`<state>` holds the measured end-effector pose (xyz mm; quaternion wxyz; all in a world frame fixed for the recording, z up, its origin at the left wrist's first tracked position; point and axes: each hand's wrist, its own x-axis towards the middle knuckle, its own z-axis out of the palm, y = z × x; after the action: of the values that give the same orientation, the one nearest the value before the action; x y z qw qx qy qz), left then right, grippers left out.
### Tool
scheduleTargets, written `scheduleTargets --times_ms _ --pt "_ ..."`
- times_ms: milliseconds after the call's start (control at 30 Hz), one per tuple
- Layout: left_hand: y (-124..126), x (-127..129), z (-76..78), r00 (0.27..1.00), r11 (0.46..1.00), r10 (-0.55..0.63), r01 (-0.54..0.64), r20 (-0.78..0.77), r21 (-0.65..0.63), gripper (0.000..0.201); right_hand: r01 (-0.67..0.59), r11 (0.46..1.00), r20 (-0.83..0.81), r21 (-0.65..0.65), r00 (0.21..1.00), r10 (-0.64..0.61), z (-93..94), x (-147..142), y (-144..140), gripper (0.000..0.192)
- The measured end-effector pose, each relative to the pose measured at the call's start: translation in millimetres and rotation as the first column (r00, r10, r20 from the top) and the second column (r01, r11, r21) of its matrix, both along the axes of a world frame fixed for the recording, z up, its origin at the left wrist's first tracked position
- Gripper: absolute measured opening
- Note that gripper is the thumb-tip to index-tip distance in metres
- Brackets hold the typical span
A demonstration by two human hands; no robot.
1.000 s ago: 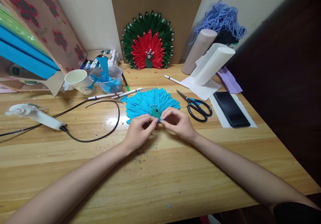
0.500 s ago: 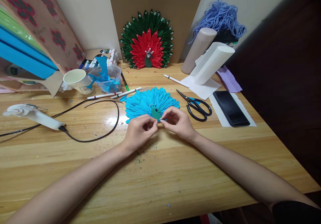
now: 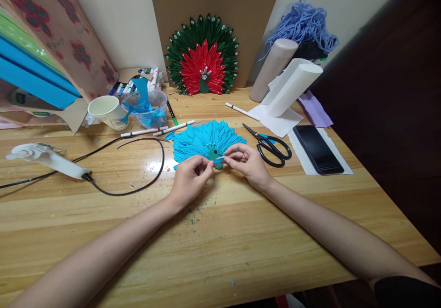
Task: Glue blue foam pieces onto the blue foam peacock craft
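Blue paper peacock fan (image 3: 206, 139), a half-round of layered petal-shaped strips, lies flat on the pale wooden table (image 3: 241, 234), near the middle and in front of the person. At its lower centre sits a small green paper peacock body (image 3: 215, 155) with a dark eye dot.

Left hand (image 3: 190, 181): thumb and forefinger pinched together at the lower left edge of the green body, other fingers curled under. Whether they grip the body itself or a small scrap beside it cannot be told.

Right hand (image 3: 246, 161): fingertips closed to a fine pinch at the body's right edge, seemingly on a thin blue sliver. Both hands meet at one spot, probably so that one steadies the piece while the other sets a detail.

Just right of the fan: black-handled scissors (image 3: 270, 146), blades shut, within reach. Beyond them, a black phone (image 3: 317, 149) on white paper.

Left of the fan: white glue gun (image 3: 46, 157) lying on its side, its black cord (image 3: 138, 186) looped toward the fan. Behind: clear plastic tub (image 3: 146, 108) of blue scraps and a tipped paper cup (image 3: 105, 110).

Against the back board stands a finished red-and-green paper peacock fan (image 3: 203, 56), likely kept upright as a pattern.
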<state>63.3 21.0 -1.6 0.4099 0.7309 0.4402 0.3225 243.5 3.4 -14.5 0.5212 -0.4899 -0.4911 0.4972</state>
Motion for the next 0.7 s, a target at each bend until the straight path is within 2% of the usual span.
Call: scheduleTargets --times_ms 100,167,267,333,400,500,700 --pt "1 0 -0.5 1.0 1.0 0.015 -0.015 0.025 -0.022 0.028 0.005 0.998 0.022 0.057 1.0 -0.006 2.5 0 -2 0.018" --pt "2 -1 -0.8 0.998 0.998 0.031 -0.027 0.063 -0.062 0.027 0.028 0.982 0.112 0.187 0.992 -0.049 5.3 0 -4 0.013" --pt "2 0 -0.6 0.994 0.994 0.019 -0.008 0.106 -0.106 0.026 -0.019 0.901 0.372 0.433 0.915 -0.16 9.7 -2 -8 0.01" --pt "2 0 0.4 0.993 0.993 -0.015 0.028 0.113 -0.115 0.024 -0.096 0.842 0.499 0.531 0.839 -0.219 11.6 -4 -11 0.01" --pt "1 0 1.9 0.992 0.991 -0.053 0.066 0.114 -0.12 0.023 -0.148 0.805 0.546 0.574 0.802 -0.242 12.0 -5 -12 0.011" --pt "2 0 3.8 0.99 0.986 -0.087 0.102 0.113 -0.132 0.026 -0.174 0.779 0.556 0.603 0.791 -0.254 11.3 -5 -12 0.01" --pt "0 -1 4.4 0.988 0.989 -0.1 0.112 0.117 -0.098 0.023 -0.12 0.813 0.536 0.569 0.804 -0.256 10.5 -4 -11 0.006"
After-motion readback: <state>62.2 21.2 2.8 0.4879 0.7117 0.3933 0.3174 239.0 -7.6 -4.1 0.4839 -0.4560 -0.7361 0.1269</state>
